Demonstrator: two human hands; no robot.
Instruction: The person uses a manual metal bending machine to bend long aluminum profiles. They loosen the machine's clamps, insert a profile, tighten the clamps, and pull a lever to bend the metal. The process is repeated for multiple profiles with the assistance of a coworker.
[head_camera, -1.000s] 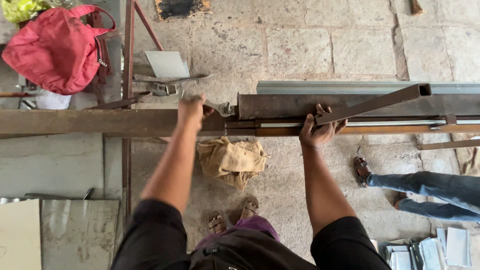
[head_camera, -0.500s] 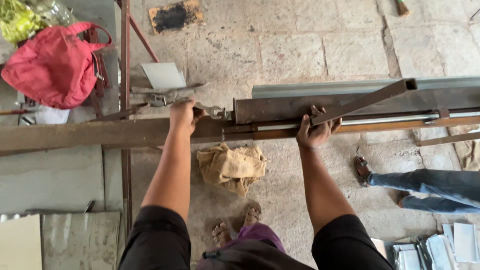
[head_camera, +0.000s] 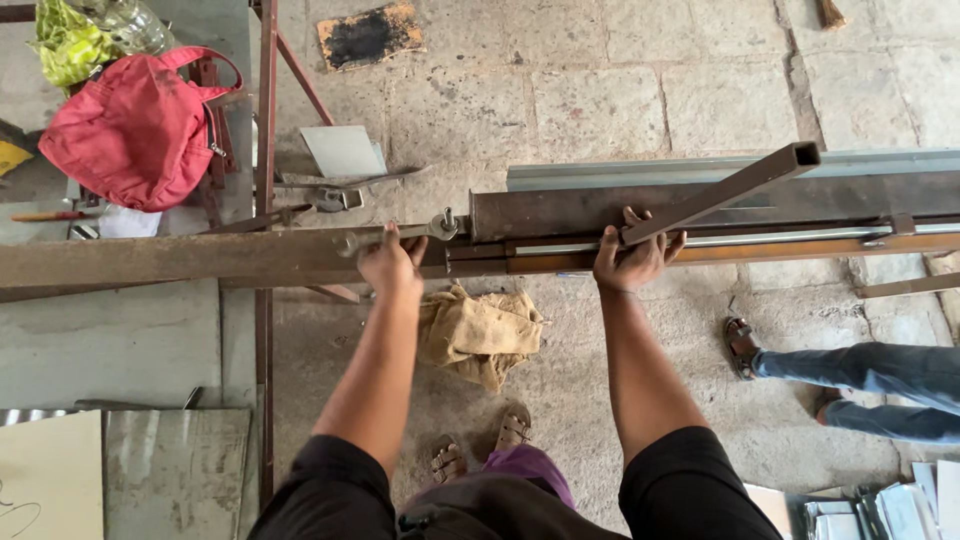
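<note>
Since a second ago the left hand (head_camera: 390, 262) has slid leftward along the long rusty steel beam (head_camera: 150, 258), away from the joint, and now closes around the handle of a wrench (head_camera: 395, 236) whose head sits on the bolt (head_camera: 446, 222) at the end of the dark folding bar (head_camera: 560, 208); that reads as tightening or loosening under way. The right hand (head_camera: 635, 258) has stayed put, its fingers wrapped over the bar's front edge just where the square-tube lever (head_camera: 725, 192) meets it. A pale sheet-metal strip (head_camera: 680, 168) lies behind the bar. Below, a tan cloth bundle (head_camera: 480, 330) sits on the stone floor (head_camera: 600, 100), and another person's jeans-clad leg (head_camera: 860, 372) enters from the right. The wrench's jaw and the bolt are small and partly covered, so their engagement cannot be confirmed; the beam runs out of view at both sides.
</note>
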